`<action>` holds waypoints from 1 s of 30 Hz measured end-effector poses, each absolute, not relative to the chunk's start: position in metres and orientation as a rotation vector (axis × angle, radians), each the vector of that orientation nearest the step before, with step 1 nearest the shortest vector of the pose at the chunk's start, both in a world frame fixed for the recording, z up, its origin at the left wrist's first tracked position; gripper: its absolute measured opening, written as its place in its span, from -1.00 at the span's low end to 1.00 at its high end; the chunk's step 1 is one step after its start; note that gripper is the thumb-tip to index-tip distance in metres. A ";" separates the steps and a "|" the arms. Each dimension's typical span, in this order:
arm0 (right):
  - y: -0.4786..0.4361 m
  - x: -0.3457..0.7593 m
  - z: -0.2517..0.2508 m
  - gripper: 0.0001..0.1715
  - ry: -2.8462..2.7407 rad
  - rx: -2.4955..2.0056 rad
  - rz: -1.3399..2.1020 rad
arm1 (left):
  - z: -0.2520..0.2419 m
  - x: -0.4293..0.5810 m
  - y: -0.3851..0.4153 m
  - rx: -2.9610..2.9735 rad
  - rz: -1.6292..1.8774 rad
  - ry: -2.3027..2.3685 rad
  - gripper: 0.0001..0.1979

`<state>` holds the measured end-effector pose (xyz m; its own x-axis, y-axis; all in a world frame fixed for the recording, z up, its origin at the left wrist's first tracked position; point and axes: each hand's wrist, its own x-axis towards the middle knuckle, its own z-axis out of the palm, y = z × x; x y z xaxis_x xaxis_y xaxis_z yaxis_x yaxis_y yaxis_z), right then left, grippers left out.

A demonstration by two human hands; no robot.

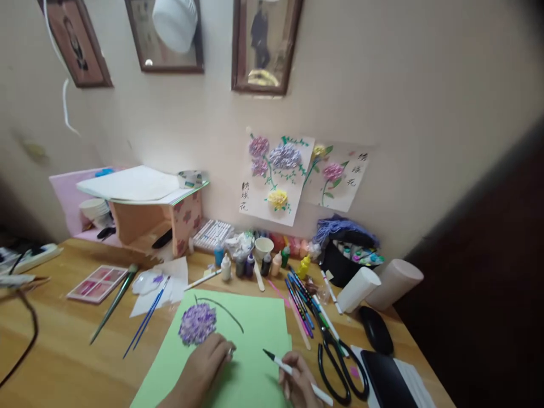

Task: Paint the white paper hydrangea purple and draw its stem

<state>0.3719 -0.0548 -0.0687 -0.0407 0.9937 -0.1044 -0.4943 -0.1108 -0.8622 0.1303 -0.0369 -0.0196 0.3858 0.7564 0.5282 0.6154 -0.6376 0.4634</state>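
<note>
A light green sheet of paper (255,317) lies on the wooden table, with a purple textured flower (198,323) on its upper left. A dark curved line (227,311) arcs to the right of that flower. My left hand (208,362) rests on the sheet just below the flower, its fingers curled together around something small and whitish that I cannot make out. On the right, my right hand (300,379) grips a white pen (284,365) with a black brush-like tip pointing up and left over the paper.
Black-handled scissors (335,357), coloured pens (301,303) and a black mouse (376,330) lie right of the sheet. Paint bottles (250,265) stand behind it. Blue brushes (148,317), a green brush (113,306) and a pink palette (97,283) are at left.
</note>
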 end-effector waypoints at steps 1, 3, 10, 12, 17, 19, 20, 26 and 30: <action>-0.057 0.372 -0.067 -0.47 -0.729 -0.942 1.497 | -0.016 0.130 -0.037 2.486 1.072 1.236 -0.70; -0.059 0.374 -0.064 -0.44 -0.704 -0.997 1.539 | -0.012 0.131 -0.037 2.556 1.041 1.210 -0.64; -0.074 0.359 -0.028 -0.56 -0.705 -1.088 1.428 | -0.013 0.126 -0.040 2.589 0.950 1.144 -0.57; -0.076 0.349 -0.017 -0.55 -0.758 -1.090 1.433 | -0.013 0.124 -0.039 2.544 0.950 1.164 -0.60; -0.060 0.325 -0.007 -0.67 -0.768 -1.003 1.397 | -0.011 0.121 -0.035 2.407 0.987 1.217 -0.68; -0.054 0.320 -0.005 -0.68 -0.794 -0.957 1.388 | -0.011 0.121 -0.033 2.370 0.998 1.210 -0.71; -0.053 0.319 -0.005 -0.69 -0.817 -0.944 1.398 | -0.011 0.121 -0.032 2.354 1.002 1.202 -0.72; -0.056 0.319 -0.002 -0.74 -0.898 -0.935 1.387 | -0.015 0.122 -0.025 2.289 0.985 1.143 -0.75; -0.056 0.319 -0.004 -0.74 -0.927 -0.966 1.419 | -0.017 0.122 -0.023 2.265 0.968 1.104 -0.76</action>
